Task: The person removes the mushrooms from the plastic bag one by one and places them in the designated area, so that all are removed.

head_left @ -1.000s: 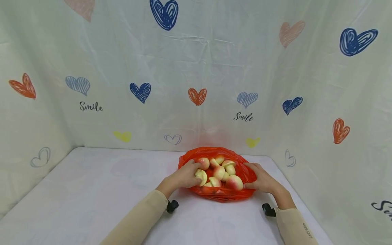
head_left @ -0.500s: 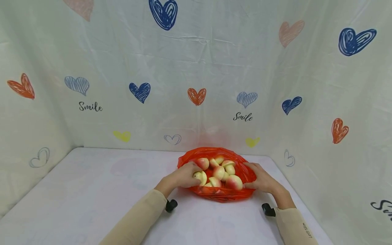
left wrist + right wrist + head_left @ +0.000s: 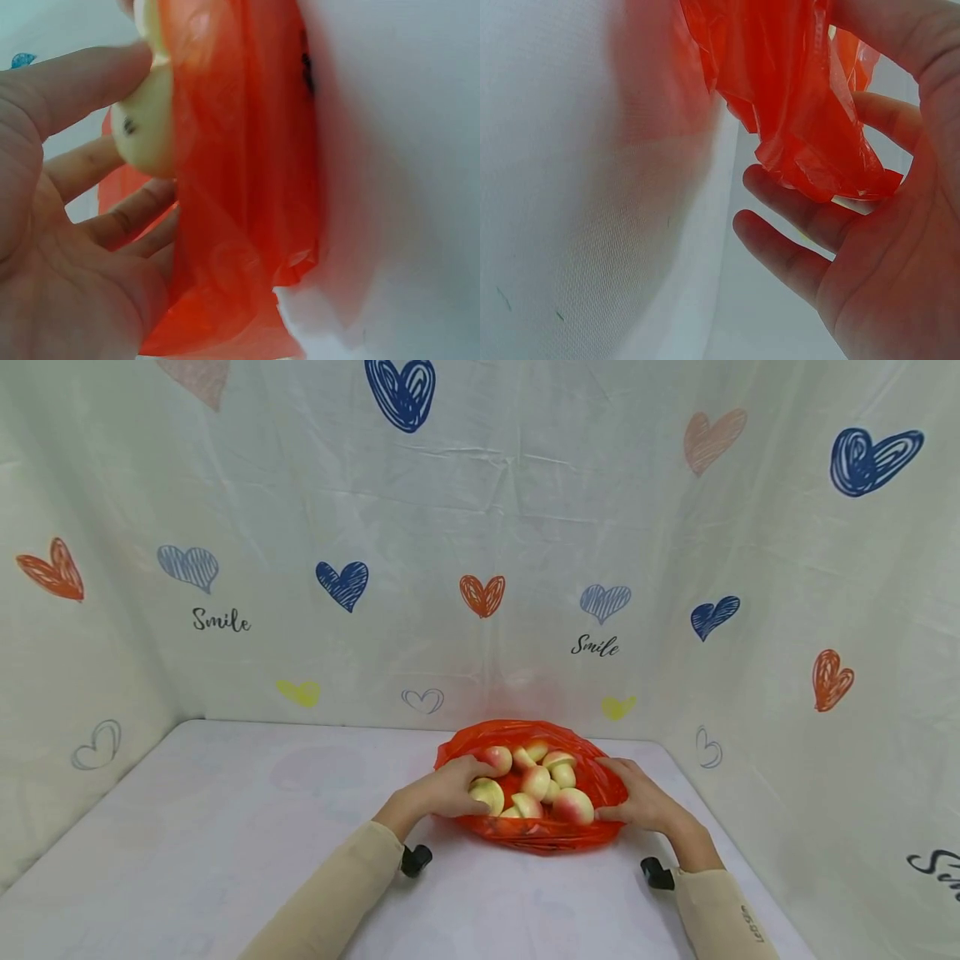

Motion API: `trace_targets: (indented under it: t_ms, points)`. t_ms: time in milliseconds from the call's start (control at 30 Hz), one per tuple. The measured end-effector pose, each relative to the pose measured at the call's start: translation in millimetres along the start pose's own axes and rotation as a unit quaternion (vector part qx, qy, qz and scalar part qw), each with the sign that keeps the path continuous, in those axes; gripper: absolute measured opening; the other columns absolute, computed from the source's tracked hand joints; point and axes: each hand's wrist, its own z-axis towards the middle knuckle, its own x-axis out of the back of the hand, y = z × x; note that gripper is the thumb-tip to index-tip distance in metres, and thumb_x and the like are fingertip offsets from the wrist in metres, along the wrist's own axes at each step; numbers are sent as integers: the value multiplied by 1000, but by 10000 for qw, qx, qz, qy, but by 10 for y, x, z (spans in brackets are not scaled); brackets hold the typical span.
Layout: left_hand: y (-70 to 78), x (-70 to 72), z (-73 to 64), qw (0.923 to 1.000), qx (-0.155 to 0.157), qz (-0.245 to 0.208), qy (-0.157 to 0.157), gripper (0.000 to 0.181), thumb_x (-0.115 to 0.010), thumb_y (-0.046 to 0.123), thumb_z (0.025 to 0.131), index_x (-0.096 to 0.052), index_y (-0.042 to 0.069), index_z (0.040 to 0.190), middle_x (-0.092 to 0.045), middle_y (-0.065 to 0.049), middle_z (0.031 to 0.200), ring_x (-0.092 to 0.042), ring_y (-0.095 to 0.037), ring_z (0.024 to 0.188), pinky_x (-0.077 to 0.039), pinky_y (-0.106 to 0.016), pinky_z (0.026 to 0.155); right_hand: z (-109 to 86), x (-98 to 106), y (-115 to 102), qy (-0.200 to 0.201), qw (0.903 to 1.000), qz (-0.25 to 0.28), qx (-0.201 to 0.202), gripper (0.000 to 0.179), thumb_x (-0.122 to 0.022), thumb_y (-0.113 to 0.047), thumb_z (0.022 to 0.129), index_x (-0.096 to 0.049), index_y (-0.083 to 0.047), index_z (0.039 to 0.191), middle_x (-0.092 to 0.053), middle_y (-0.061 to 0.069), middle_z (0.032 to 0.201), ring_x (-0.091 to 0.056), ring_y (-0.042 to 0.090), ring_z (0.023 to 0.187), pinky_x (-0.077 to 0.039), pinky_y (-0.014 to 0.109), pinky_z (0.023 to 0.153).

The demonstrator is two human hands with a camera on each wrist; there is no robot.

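A red plastic bag point(image 3: 540, 837) lies wide open at the table's far side, with several yellow mushrooms point(image 3: 573, 807) with pink-blushed caps inside. At its left side my left hand point(image 3: 452, 787) holds one pale mushroom point(image 3: 487, 796) between thumb and fingers. In the left wrist view that mushroom's rounded end point(image 3: 150, 127) shows a dark spot beneath the thumb; red plastic covers part of it. My right hand point(image 3: 647, 798) holds the bag's right rim, thumb and index finger reaching over it. In the right wrist view, crumpled plastic point(image 3: 810, 142) hides the index fingertip, and the lower fingers spread loosely.
The bag stands on a white-covered table point(image 3: 247, 827), close to its back edge. A white curtain point(image 3: 525, 527) printed with hearts hangs behind and on both sides. A black wrist camera point(image 3: 416, 860) sits below the left wrist, another camera point(image 3: 657, 874) below the right.
My left hand has shifted slightly left, and the mushroom in it has turned, so a round pale face now shows to the head camera. The right hand and the bag stay in place.
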Motion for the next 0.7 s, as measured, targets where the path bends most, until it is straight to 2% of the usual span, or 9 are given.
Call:
trace_targets:
  t_ms: [200,333,433,700]
  points:
    - [-3,22,-6,9994,208,-159,-229,58,-83,26,73,-63,8,125,-54,-1,120,-46,-18,110,-42,-39,97,-4,-2,2,9,10000,-24,32,93,-81,-48,69,-37,-16,145,-31,16,145,-37,39,126,-45,58,90]
    - [3,32,-8,9989,291,-174,-322,51,-85,26,70,-66,15,116,-56,7,107,-48,-14,102,-44,-35,91,-3,-5,3,-1,10000,-49,42,93,-80,-48,69,-36,-15,145,-31,17,144,-37,40,126,-45,59,90]
    - [6,35,-12,9985,370,-138,-380,48,-85,27,70,-62,22,112,-57,10,103,-50,-12,99,-44,-34,90,0,-3,-2,-7,9999,-96,69,93,-80,-47,70,-36,-14,145,-30,18,144,-37,41,126,-45,59,90]
    - [32,30,-25,9979,420,-125,-479,63,-84,25,72,-59,18,129,-57,9,117,-49,-14,108,-42,-41,98,3,-4,-9,2,10000,-42,6,92,-80,-46,70,-36,-16,145,-30,17,145,-37,40,126,-45,59,91]
